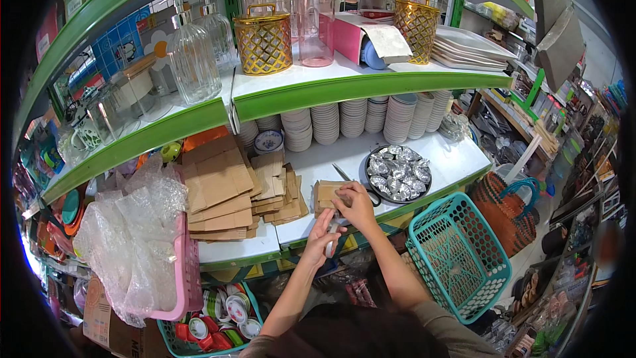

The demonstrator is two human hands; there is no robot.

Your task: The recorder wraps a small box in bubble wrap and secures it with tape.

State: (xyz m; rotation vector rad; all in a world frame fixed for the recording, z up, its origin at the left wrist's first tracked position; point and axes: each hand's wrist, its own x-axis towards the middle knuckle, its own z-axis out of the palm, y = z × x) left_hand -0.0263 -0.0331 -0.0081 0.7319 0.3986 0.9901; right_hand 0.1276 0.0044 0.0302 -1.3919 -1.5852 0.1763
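My left hand point(320, 243) holds a small roll of tape point(330, 248), and its fingertips reach the front edge of a folded cardboard piece point(325, 193). My right hand point(358, 206) grips that cardboard at its right side, thumb and fingers on top. Behind my right hand lies a pair of scissors point(342, 172), blade pointing away and the dark handle partly hidden. To the right of it stands a round dark pan point(368, 179) full of silver foil-like fluted molds point(399, 171). Flat cardboard pieces point(218, 174) are stacked to the left.
A pink basket point(186, 268) heaped with bubble wrap point(134, 238) stands at left. A teal basket point(459, 258) sits at right, beside a woven bag point(502, 209). Stacked bowls point(325, 122) line the back beneath a green-edged shelf point(367, 92) holding glass bottles point(194, 59).
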